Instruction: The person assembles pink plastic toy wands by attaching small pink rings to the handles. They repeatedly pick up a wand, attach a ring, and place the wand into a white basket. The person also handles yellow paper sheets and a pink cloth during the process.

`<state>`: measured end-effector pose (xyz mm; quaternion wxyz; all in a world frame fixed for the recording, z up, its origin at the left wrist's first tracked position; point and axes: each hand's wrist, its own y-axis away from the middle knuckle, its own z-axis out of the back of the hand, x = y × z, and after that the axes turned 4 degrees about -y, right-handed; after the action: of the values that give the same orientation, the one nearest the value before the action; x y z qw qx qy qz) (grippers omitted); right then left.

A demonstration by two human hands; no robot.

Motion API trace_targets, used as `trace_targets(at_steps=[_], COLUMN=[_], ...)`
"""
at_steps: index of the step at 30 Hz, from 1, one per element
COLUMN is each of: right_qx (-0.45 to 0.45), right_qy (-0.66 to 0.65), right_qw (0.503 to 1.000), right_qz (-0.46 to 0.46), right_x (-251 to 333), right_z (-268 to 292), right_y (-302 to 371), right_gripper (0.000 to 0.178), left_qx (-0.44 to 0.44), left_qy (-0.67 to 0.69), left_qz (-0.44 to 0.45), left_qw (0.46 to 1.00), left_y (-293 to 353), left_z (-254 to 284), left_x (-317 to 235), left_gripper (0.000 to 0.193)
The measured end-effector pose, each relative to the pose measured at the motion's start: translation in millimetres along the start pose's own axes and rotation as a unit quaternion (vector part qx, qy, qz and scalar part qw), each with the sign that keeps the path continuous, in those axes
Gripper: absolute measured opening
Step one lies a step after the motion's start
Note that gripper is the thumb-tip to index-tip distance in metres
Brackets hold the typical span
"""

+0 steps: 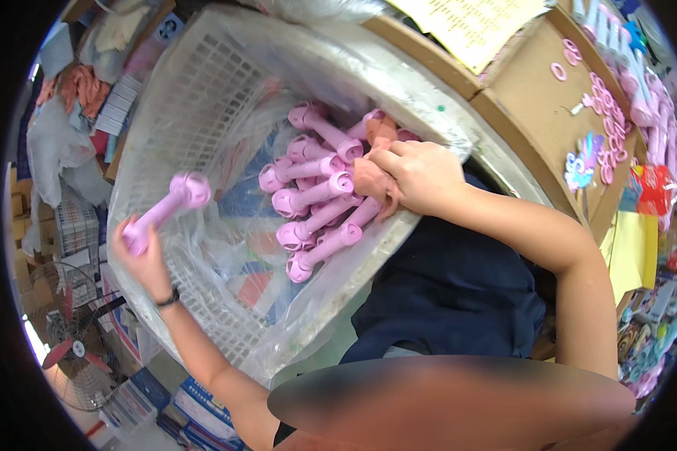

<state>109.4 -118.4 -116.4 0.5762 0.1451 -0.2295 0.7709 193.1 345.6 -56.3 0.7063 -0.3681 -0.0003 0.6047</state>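
Note:
My left hand is closed round the lower end of a pink plastic tube-shaped part with a round, openwork head, held up over the left side of a white mesh basket. The basket is lined with clear plastic film. Inside, toward its right side, lies a pile of similar pink parts. At the right rim my right hand is closed on a crumpled peach-coloured cloth, which rests against the ends of the piled parts. Part of the pile is hidden behind this hand and the cloth.
Right of the basket stands a brown cardboard tray with pink rings and a colourful winged piece. A yellow printed sheet lies at the top. A fan stands at lower left, near stacked boxes.

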Motion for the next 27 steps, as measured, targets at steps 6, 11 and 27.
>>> trace_targets(at_steps=[6, 11, 27], right_qx=[-0.119, -0.195, -0.102], right_qy=[-0.045, -0.377, -0.814], right_qw=[0.992, 0.905, 0.566], right_qz=[0.021, -0.026, -0.083], right_x=[0, 22, 17], right_z=[-3, -7, 111], right_y=[8, 58, 225], right_gripper=[0.022, 0.025, 0.025], left_qx=[-0.069, 0.064, 0.169], left_qy=[0.435, 0.667, 0.751], left_qz=[0.057, 0.156, 0.353], left_qw=[0.896, 0.726, 0.532], left_y=[-3, 16, 120], left_z=[93, -18, -155], left_x=[-150, -222, -357], left_gripper=[0.036, 0.034, 0.045])
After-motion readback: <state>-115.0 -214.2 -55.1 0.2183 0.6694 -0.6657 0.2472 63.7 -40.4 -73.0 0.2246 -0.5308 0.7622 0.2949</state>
